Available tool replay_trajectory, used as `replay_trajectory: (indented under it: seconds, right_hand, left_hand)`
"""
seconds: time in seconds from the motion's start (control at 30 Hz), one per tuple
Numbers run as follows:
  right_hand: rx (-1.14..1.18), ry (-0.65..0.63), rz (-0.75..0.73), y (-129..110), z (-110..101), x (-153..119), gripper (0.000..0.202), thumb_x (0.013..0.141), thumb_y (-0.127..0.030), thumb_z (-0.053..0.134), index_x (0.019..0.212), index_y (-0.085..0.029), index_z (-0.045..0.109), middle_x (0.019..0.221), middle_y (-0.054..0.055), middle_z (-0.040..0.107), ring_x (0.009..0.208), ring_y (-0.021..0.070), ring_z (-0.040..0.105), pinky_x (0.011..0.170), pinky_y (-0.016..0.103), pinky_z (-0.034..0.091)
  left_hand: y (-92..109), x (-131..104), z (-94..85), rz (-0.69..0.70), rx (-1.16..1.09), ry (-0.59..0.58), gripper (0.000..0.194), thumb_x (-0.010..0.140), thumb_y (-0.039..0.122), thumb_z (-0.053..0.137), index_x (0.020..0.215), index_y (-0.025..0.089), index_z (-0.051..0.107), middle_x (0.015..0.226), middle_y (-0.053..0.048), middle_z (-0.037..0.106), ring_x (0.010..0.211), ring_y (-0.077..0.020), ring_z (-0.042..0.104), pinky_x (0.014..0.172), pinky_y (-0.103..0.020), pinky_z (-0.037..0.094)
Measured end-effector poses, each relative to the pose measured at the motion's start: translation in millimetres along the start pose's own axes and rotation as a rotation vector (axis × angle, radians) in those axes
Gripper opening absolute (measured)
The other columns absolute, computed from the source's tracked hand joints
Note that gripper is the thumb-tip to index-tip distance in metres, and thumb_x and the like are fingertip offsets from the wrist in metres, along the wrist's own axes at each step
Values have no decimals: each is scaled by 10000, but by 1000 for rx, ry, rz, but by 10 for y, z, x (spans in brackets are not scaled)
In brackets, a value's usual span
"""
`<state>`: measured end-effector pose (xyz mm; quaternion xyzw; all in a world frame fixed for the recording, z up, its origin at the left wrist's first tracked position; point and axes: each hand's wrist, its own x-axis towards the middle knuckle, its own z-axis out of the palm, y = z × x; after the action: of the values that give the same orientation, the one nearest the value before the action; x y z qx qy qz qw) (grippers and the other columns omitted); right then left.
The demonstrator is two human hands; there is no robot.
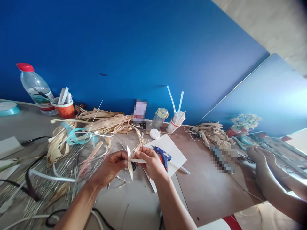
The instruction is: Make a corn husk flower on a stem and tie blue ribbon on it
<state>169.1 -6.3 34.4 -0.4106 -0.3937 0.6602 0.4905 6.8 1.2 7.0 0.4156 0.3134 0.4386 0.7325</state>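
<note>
The flower [130, 158] sits between the two hands over the near middle of the worktop [203, 191], its pale petals spread. The left hand [112, 166] has a narrow grip, thumb and finger pinching its left side; the right hand [152, 162] pinches it from the right, equally closed. Its longest line runs near to far, crossing the gap between the hands, while another petal points right, below the right fingertips. Neither hand is clearly nearer its centre. The glue gun [163, 156] lies on the card [178, 156], just right of the right hand; wires [72, 159] lie left of the left hand, husks [110, 123] farther off.
</note>
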Motion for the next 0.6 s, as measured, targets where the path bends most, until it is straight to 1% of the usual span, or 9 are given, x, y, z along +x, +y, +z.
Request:
replay_trajectory:
  seconds: [0.13,0.23,0.3,0.37,0.4,0.43,0.47,0.53,0.6]
  right_hand:
    - [-74,-26,-27,-145,-49,-33,276,697,-422,707,785,-161,688,641,15,612,537,108,467,519,228,366]
    - [-365,64,-95,-312,-278,-141,251,741,-396,653,850,-172,683,676,8,620,547,112,486,543,239,375]
    - [-664,292,-142,-378,-508,-263,199,757,-379,613,791,-191,666,647,-7,605,539,123,477,533,247,367]
    - [-1004,530,-126,-364,-739,-401,212,793,-372,559,697,-197,633,607,-1,589,588,152,503,566,262,365]
    - [-1150,619,-85,-326,-836,-464,247,804,-382,541,653,-199,609,622,14,603,617,167,520,584,271,365]
    - [-1269,686,2,-272,-913,-516,276,806,-405,538,628,-201,590,646,33,625,644,184,540,588,279,362]
    - [-1345,715,110,-208,-967,-554,293,813,-430,529,638,-203,587,690,52,652,683,203,567,597,286,365]
    - [-1420,725,277,-77,-1007,-584,347,832,-503,494,699,-200,599,783,91,690,777,247,610,628,305,385]
    - [-1444,701,358,20,-983,-562,427,839,-580,453,817,-185,615,883,134,704,872,287,630,670,330,409]
  left_hand:
    - [-7,2,-39,-44,-126,23,158,623,233,806,670,156,676,637,-2,617,616,-122,533,604,-232,410]
    - [-4,12,-65,-42,-198,80,153,587,147,812,645,158,671,609,14,609,580,-100,513,584,-219,412]
    - [1,17,-74,-34,-226,97,176,559,103,812,649,164,674,596,26,598,567,-92,506,574,-212,413]
    - [2,20,-78,-29,-244,104,191,543,100,816,659,167,679,587,30,590,552,-90,500,552,-208,406]
    - [-1,21,-79,-23,-249,106,194,540,106,817,667,168,683,589,28,591,552,-93,502,546,-211,404]
    - [-7,22,-81,-16,-253,106,194,542,115,818,676,168,689,593,25,592,552,-96,505,543,-215,403]
    - [-15,23,-84,-6,-257,105,192,547,122,817,686,169,694,598,23,595,555,-99,509,544,-220,403]
    - [-36,26,-92,8,-266,93,199,548,122,818,703,171,703,618,18,606,568,-99,519,559,-225,407]
    - [-55,28,-100,10,-271,75,206,549,122,821,714,172,709,626,16,613,575,-93,523,569,-221,408]
